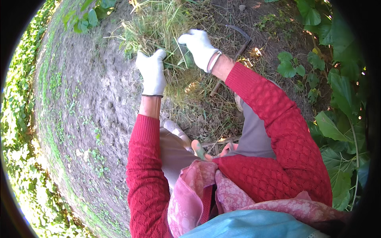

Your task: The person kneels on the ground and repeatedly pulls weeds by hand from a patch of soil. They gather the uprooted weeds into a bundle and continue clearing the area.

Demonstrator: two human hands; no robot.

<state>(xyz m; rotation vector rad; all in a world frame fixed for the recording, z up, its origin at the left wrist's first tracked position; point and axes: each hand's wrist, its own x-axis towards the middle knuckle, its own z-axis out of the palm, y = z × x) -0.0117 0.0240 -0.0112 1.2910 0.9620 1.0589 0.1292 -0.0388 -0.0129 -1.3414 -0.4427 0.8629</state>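
A loose bundle of cut grass (162, 32), green mixed with dry straw, lies in front of me at the top of the view. My left hand (152, 71), in a white knit glove, grips the bundle's near left side with the thumb raised; its fingers are partly hidden by stems. At the bundle's right edge is my right hand (198, 49), also white-gloved, fingers curled and slightly blurred. Whether it pinches any stems is unclear. Behind that wrist lies a sickle (245, 44), its curved dark blade pointing away and its handle partly covered by my forearm.
Cracked bare soil (116, 86) stretches to the left, with low weeds and a leafy hedge (18, 125) beyond. Broad-leaved plants (339, 128) crowd the right side. Leafy twigs (92, 17) hang at upper left. My shoe (177, 131) rests near scattered grass clippings (205, 116).
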